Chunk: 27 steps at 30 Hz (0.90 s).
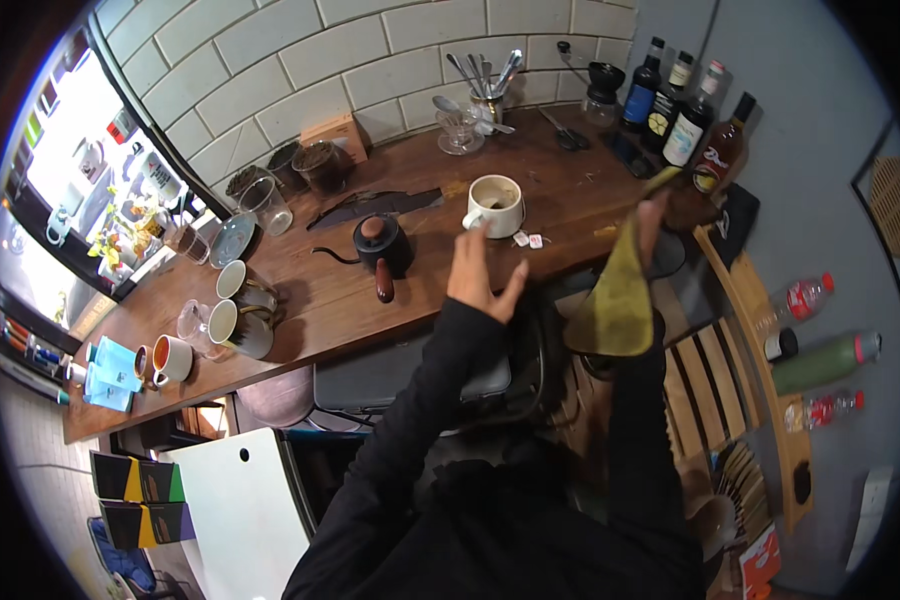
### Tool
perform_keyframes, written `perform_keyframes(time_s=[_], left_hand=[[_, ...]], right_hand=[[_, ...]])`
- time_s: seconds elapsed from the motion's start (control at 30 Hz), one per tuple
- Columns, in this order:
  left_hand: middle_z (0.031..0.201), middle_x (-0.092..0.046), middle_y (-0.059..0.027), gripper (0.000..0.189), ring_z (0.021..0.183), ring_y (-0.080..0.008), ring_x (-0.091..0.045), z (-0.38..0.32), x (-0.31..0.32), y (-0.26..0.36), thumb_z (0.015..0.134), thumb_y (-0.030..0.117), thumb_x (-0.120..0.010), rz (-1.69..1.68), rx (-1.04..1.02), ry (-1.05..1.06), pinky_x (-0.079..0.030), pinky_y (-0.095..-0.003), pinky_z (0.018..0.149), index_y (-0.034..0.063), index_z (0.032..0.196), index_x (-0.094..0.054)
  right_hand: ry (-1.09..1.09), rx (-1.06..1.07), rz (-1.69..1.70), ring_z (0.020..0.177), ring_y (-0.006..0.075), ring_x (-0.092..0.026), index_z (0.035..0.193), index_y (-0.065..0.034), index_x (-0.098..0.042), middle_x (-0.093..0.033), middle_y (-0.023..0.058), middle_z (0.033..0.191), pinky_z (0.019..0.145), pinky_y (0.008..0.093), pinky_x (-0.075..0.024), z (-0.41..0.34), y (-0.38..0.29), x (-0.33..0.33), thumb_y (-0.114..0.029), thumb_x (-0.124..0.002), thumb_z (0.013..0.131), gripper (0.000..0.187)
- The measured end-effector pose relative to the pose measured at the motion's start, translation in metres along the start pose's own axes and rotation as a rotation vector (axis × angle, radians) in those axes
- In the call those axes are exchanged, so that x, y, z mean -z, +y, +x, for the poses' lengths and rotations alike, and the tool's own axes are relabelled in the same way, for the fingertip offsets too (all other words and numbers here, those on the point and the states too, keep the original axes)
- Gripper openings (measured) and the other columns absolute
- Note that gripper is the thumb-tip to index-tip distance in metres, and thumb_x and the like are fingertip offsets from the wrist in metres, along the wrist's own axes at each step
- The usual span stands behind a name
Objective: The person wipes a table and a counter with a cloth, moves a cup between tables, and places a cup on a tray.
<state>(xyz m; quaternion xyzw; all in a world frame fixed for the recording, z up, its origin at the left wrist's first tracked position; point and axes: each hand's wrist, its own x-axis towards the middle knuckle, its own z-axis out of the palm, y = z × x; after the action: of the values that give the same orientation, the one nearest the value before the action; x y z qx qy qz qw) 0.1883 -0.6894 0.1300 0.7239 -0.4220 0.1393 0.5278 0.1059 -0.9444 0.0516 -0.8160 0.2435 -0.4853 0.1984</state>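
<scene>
My left hand (480, 277) reaches over the front edge of the wooden counter, its fingers apart, by the handle of a white mug (504, 223). Whether a fingertip touches the mug cannot be told. Tea bag tags (527, 240) lie beside the mug, which has dark residue inside. My right hand (649, 225) is raised at the right and grips a yellow-green cloth (616, 307) that hangs down over the wrist; most of that hand is hidden. A black gooseneck kettle (379, 244) with a wooden handle stands left of the mug.
Mugs (244, 330) and a clear plastic cup (270, 206) stand at the left. Behind are a glass dripper (461, 131), a spoon holder (487, 105), scissors (566, 135) and several bottles (682, 131). A slatted wooden chair (709, 382) is at the right.
</scene>
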Motion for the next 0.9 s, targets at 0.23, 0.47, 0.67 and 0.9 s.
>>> perform_keyframes(time_s=[0.23, 0.47, 0.67, 0.9], left_hand=[[0.133, -0.036, -0.0273, 0.114, 0.121, -0.0424, -0.042, 0.047, -0.04, -0.062, 0.055, 0.039, -0.086, 0.269, 0.252, 0.05, -0.04, -0.0436, 0.099, -0.0014, 0.142, -0.024], [0.097, -0.067, -0.0164, 0.082, 0.091, -0.032, -0.067, 0.067, -0.039, -0.071, 0.049, 0.04, -0.087, 0.229, 0.394, 0.075, -0.053, -0.0399, 0.083, 0.0025, 0.115, -0.056], [0.087, -0.068, -0.0159, 0.072, 0.081, -0.0272, -0.069, 0.064, -0.018, -0.044, 0.047, 0.04, -0.088, 0.174, 0.266, 0.266, -0.055, -0.0352, 0.072, -0.0003, 0.096, -0.055], [0.091, -0.067, -0.0134, 0.068, 0.084, -0.0204, -0.067, 0.023, 0.034, 0.014, 0.051, 0.034, -0.088, -0.013, 0.174, 0.087, -0.052, -0.0303, 0.075, -0.0023, 0.098, -0.055]], right_hand=[[-0.613, 0.147, -0.513, 0.142, 0.0312, -0.019, 0.142, 0.0073, -0.028, -0.024, 0.0202, 0.151, 0.115, 0.0444, -0.0128, 0.05, -0.006, -0.03, -0.044, -0.032, 0.099, 0.067], [-0.702, 0.287, -0.395, 0.143, 0.0301, -0.018, 0.143, 0.0061, -0.026, -0.023, 0.0193, 0.152, 0.116, 0.0436, -0.0125, 0.083, 0.025, -0.052, -0.036, -0.034, 0.097, 0.063], [-0.789, 0.405, -0.305, 0.143, 0.0298, -0.017, 0.143, 0.0063, -0.025, -0.022, 0.0188, 0.153, 0.117, 0.04, -0.0129, 0.114, 0.026, -0.095, -0.033, -0.032, 0.096, 0.061], [-0.887, 0.74, -0.269, 0.143, 0.0293, -0.016, 0.143, 0.0075, -0.023, -0.02, 0.0201, 0.153, 0.117, 0.0388, -0.0129, 0.089, -0.035, -0.123, -0.026, -0.034, 0.096, 0.059]])
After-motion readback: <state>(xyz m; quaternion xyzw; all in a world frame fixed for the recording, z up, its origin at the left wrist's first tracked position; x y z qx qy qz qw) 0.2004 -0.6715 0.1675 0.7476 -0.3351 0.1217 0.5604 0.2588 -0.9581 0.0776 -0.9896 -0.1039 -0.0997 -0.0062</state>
